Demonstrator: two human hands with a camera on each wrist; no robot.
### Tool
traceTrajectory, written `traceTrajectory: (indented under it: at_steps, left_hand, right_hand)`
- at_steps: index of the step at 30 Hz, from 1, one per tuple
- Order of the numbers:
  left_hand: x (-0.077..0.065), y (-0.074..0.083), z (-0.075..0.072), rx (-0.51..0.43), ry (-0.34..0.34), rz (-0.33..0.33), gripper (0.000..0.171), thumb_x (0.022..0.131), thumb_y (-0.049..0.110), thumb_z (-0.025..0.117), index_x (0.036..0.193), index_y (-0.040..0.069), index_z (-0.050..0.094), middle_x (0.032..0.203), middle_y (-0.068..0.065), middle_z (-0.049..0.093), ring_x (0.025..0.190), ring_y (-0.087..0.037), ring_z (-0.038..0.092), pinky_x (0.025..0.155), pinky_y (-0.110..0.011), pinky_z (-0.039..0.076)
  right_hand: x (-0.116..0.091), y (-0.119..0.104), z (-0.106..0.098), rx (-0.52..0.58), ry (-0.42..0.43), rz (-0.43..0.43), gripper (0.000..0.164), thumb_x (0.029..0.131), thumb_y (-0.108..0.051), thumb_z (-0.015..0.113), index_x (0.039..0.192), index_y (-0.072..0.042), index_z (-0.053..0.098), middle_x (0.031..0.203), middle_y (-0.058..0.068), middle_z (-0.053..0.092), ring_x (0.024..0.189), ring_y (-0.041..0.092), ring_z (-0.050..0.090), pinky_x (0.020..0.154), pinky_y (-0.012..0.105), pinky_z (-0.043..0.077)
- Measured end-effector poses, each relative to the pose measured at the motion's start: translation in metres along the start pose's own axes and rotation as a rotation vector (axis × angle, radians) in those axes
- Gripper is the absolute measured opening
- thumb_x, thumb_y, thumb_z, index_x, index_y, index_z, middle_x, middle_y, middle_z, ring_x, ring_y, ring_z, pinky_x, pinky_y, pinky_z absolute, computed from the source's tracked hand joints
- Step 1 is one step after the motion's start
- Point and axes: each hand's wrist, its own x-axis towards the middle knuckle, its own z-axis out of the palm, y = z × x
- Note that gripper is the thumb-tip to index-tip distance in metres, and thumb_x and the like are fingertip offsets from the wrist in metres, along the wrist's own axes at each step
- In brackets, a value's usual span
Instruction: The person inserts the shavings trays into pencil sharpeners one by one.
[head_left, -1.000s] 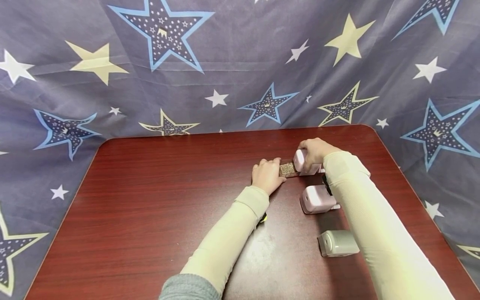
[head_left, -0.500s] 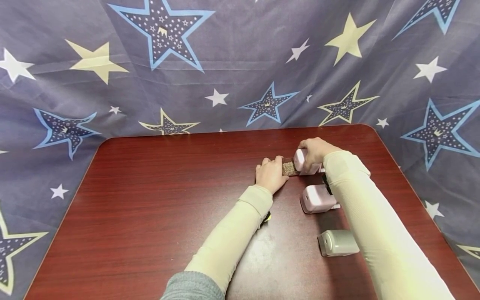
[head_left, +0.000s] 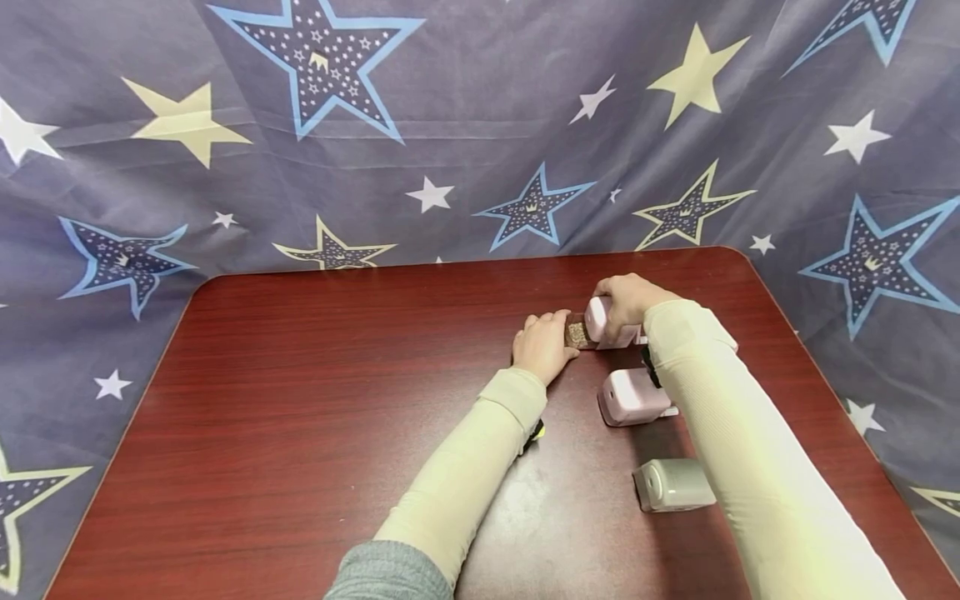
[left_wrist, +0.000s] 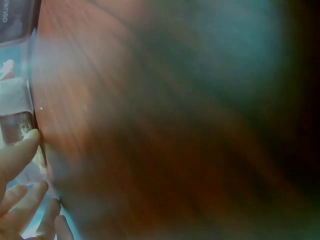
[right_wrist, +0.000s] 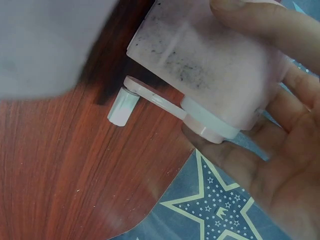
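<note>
A pink crank pencil sharpener (head_left: 615, 327) lies at the far right of the table, with my right hand (head_left: 632, 297) gripping it from above. In the right wrist view, its crank (right_wrist: 155, 102) with a white knob points away from my fingers. A clear shavings drawer (head_left: 577, 335) sticks out of the sharpener's left end, with tan shavings inside. My left hand (head_left: 542, 346) holds the drawer's outer end between thumb and fingers. In the left wrist view, the thumb (left_wrist: 22, 152) lies along the drawer's side near the shavings (left_wrist: 25, 125).
A second pink sharpener (head_left: 633, 397) lies just nearer on the dark red table (head_left: 300, 417). A grey-green sharpener (head_left: 675, 485) lies nearer still, beside my right sleeve (head_left: 757, 467). A star-patterned cloth (head_left: 465, 117) hangs behind the table.
My left hand has moved slightly right toward the sharpener, and less of the drawer shows between them. The right hand holds the sharpener in about the same place.
</note>
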Motion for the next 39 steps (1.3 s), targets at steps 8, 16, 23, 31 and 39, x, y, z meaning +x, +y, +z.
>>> traceTrajectory:
  at_steps: [8,16,23,31,39]
  left_hand:
    - [0.0023,0.0033,0.0020,-0.005,-0.006,0.009,0.064,0.080,0.037,0.077,0.139,0.016,0.062,0.128,-0.006,0.071,0.109,-0.028,0.061,0.082,-0.045,0.055]
    - [0.0028,0.0046,-0.0003,-0.038,-0.032,0.001,0.067,0.082,0.037,0.076,0.143,0.015,0.059,0.131,-0.006,0.069,0.113,-0.027,0.060,0.086,-0.046,0.054]
    - [0.0038,0.0033,-0.0010,-0.103,-0.033,-0.026,0.067,0.080,0.038,0.078,0.141,0.012,0.063,0.128,-0.008,0.071,0.113,-0.028,0.062,0.088,-0.044,0.055]
    - [0.0048,-0.0006,-0.0055,-0.177,-0.021,-0.008,0.063,0.075,0.036,0.082,0.132,0.012,0.070,0.118,-0.005,0.075,0.112,-0.030,0.064,0.090,-0.042,0.054]
    - [0.0046,0.0012,-0.0045,-0.155,-0.004,0.005,0.061,0.072,0.039,0.083,0.127,0.013,0.073,0.116,-0.003,0.076,0.110,-0.028,0.065,0.087,-0.041,0.054]
  right_hand:
    - [0.0006,-0.0002,0.0002,-0.014,0.010,-0.019,0.070,0.048,-0.010,0.088,0.113,0.005,0.068,0.103,0.023,0.070,0.094,0.036,0.062,0.088,0.049,0.051]
    - [-0.0011,0.0009,0.0008,-0.006,0.022,-0.016,0.067,0.049,-0.009,0.086,0.112,0.004,0.068,0.102,0.022,0.070,0.092,0.035,0.061,0.086,0.048,0.051]
    - [-0.0011,0.0011,0.0007,-0.001,0.018,-0.015,0.067,0.049,-0.010,0.087,0.112,0.004,0.068,0.101,0.022,0.069,0.091,0.035,0.061,0.085,0.049,0.051]
    - [0.0002,0.0004,0.0010,-0.004,0.009,-0.005,0.070,0.049,-0.011,0.088,0.115,0.004,0.068,0.102,0.021,0.069,0.091,0.034,0.061,0.085,0.048,0.051]
    - [-0.0008,-0.0003,0.0001,0.001,-0.001,-0.002,0.070,0.050,-0.010,0.087,0.116,0.004,0.067,0.102,0.021,0.069,0.091,0.034,0.061,0.084,0.048,0.051]
